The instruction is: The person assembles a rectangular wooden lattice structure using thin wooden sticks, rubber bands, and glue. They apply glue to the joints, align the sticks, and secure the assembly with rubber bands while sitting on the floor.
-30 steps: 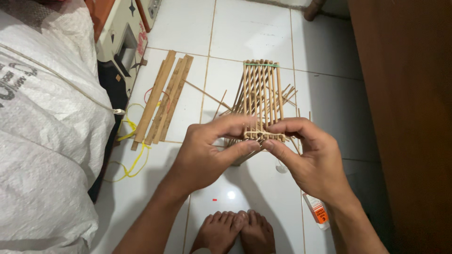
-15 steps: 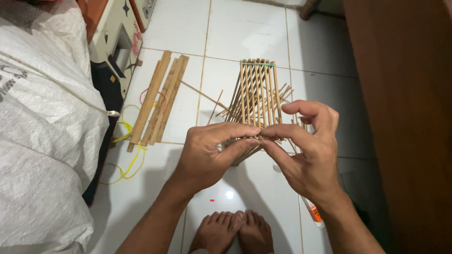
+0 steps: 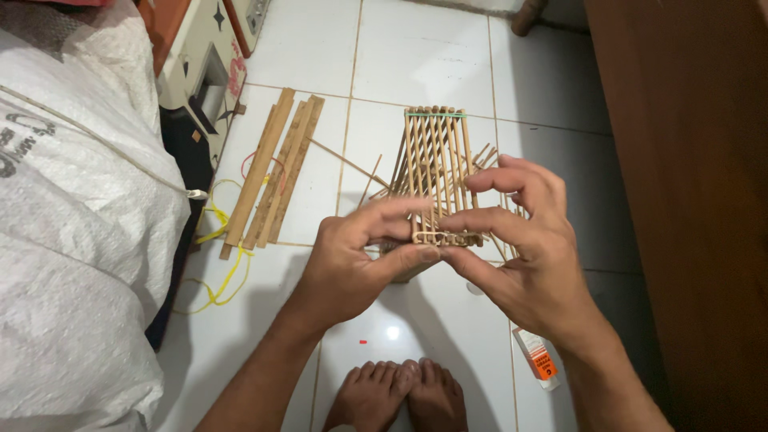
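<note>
**Inspector:** Report the setting.

**Operator:** I see a white tiled floor. At nine o'clock sits a large white woven sack; at three o'clock a brown wooden panel. Flat wooden slats lie on the tiles at ten o'clock, with yellow cord just beside their near ends. A small white tube with an orange label lies at five o'clock, and bare feet show at six.

**Inspector:** The work item?

**Operator:** A frame of thin bamboo sticks, bound by a green band at its far end, is at centre, running toward twelve o'clock. I cannot tell whether its far end rests on the tiles.

**Inspector:** Hands?

**Operator:** My left hand has thumb and fingers clamped on the frame's near edge. My right hand meets that edge with the thumb; its fingers are curled above the sticks, slightly apart, touching the right side.
</note>
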